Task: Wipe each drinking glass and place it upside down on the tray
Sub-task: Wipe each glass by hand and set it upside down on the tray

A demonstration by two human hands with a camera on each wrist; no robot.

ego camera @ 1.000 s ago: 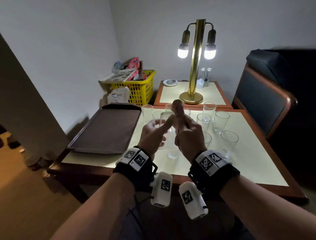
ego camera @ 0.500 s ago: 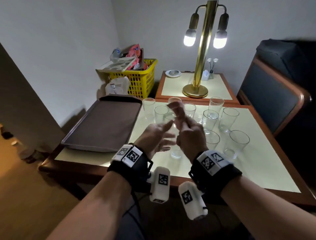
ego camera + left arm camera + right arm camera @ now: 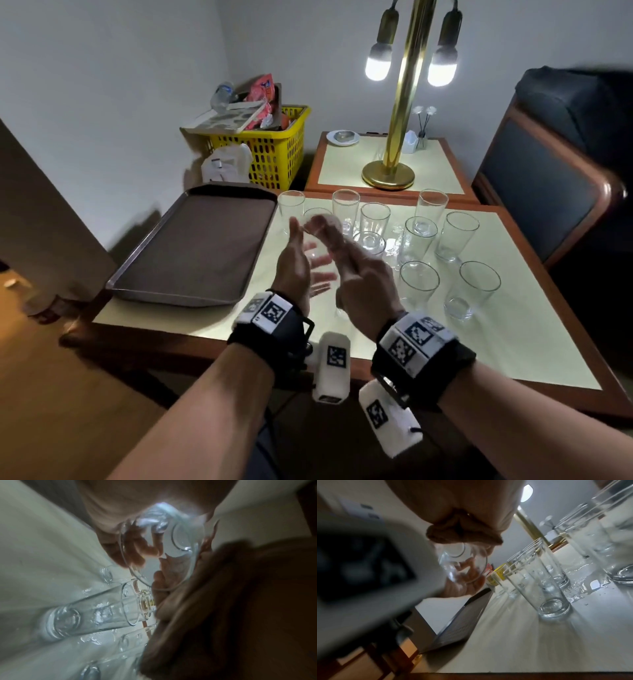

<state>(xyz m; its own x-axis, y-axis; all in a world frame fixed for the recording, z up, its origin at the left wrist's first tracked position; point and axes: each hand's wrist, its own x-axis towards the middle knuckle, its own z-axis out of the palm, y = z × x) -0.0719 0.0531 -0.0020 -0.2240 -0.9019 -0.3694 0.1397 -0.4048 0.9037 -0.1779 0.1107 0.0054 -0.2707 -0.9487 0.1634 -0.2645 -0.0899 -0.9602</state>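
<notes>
A clear drinking glass (image 3: 320,245) hangs in the air between both hands, just right of the brown tray (image 3: 171,297). My right hand (image 3: 346,253) curls its fingers round the thick base of the glass (image 3: 453,551), which sits high. The mouth points down toward my left hand (image 3: 301,260). That hand's fingers (image 3: 160,578) lie spread and fairly straight against the rim of the glass (image 3: 159,555), the thumb up. No cloth shows in any view. Nothing stands on the tray (image 3: 467,616).
Several upright glasses (image 3: 419,240) crowd the cream table (image 3: 513,342) right of my hands, the nearest (image 3: 544,588) close by. Spilled water (image 3: 587,586) glints among them. Behind stand a brass lamp (image 3: 388,174) on a side table, a yellow basket (image 3: 274,154) and an armchair (image 3: 548,192).
Both hands carried the glass left toward the tray and turned it so its base sits high. My left hand loosened from a grip to spread fingers. The head view tilted down.
</notes>
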